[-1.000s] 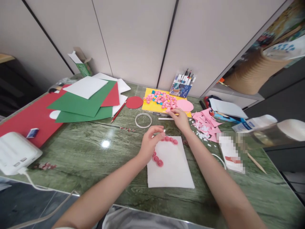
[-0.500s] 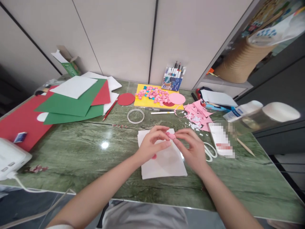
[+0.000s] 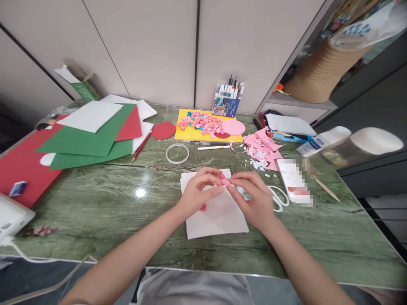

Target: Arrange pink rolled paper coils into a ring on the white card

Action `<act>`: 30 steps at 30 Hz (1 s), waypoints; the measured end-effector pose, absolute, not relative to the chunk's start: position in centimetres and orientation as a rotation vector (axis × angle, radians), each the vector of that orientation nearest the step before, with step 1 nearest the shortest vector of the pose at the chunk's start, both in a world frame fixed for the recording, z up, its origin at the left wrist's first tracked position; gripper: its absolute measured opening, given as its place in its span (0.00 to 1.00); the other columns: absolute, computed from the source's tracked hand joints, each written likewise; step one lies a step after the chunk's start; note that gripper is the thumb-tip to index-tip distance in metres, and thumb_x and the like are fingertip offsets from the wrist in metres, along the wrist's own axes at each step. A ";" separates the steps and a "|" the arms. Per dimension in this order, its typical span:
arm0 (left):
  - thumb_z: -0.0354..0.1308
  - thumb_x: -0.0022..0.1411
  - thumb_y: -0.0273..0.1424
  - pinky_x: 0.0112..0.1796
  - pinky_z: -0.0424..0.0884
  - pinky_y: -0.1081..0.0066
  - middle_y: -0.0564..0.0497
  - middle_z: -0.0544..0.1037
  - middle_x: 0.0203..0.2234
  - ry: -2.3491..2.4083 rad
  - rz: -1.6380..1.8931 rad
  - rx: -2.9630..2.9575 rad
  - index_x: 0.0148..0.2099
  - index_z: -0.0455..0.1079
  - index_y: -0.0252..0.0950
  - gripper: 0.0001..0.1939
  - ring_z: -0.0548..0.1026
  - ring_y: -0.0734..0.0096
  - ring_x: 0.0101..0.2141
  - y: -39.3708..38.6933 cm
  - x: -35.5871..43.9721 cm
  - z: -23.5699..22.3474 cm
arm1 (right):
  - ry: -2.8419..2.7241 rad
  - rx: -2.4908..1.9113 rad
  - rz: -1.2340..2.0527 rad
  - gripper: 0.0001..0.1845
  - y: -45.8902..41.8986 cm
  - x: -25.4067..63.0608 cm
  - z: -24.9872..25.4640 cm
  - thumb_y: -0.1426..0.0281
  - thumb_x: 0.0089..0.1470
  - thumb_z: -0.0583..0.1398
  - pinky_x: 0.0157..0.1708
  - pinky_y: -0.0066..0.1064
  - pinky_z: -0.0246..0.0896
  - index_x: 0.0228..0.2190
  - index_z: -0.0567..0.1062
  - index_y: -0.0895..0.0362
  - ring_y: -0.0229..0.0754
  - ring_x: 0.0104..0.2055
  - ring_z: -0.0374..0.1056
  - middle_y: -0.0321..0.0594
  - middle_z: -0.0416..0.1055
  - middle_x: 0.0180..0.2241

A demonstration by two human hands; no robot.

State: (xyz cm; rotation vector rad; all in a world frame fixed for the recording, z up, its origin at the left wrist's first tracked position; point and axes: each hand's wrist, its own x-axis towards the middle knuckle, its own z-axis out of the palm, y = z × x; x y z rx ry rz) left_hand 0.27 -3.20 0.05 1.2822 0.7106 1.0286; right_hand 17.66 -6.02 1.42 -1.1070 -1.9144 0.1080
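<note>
Near edge of the table is running just in front of the person, and a strip of green top is showing between it and the white paper. Most elbow room is opening up on the left, where a wide stretch of table is lying beside the left forearm. The right side's looking tighter: scissors are sitting just beside the right hand. Tape roll and pink scraps are lying past the paper's far edge.

As for the pink piece, it's hovering over the paper's far part, right between both hands' fingertips. Right thumb and forefinger are pinching its right end, as far as I'm seeing. The left hand is curling in from the other side, thumb and forefinger parted around it; can't tell if they're touching. A darker curl is peeking out under that palm.
</note>
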 end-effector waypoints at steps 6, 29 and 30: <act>0.62 0.53 0.30 0.48 0.65 0.65 0.49 0.69 0.40 0.740 1.030 1.297 0.30 0.74 0.38 0.02 0.69 0.65 0.47 -3.2 0.4 0.0 | -1.919 -1.102 0.065 0.12 -6.0 17.7 1.4 0.76 0.50 0.61 0.37 0.37 0.65 0.38 0.74 0.52 0.42 0.38 0.68 0.41 0.71 0.35; 0.62 0.54 0.31 0.47 0.66 0.65 0.49 0.70 0.37 0.769 1.043 1.338 0.31 0.75 0.39 0.03 0.70 0.66 0.45 -3.0 0.3 -0.2 | -1.967 -1.083 -0.006 0.14 -5.8 17.9 0.9 0.76 0.49 0.61 0.37 0.38 0.63 0.39 0.74 0.53 0.42 0.38 0.68 0.42 0.71 0.35; 0.62 0.54 0.32 0.47 0.66 0.65 0.49 0.70 0.37 0.778 1.043 1.351 0.31 0.75 0.39 0.03 0.70 0.65 0.45 -3.0 0.3 -0.2 | -1.969 -1.085 -0.004 0.14 -5.8 17.9 0.9 0.76 0.49 0.60 0.37 0.38 0.63 0.39 0.74 0.52 0.42 0.38 0.68 0.41 0.71 0.35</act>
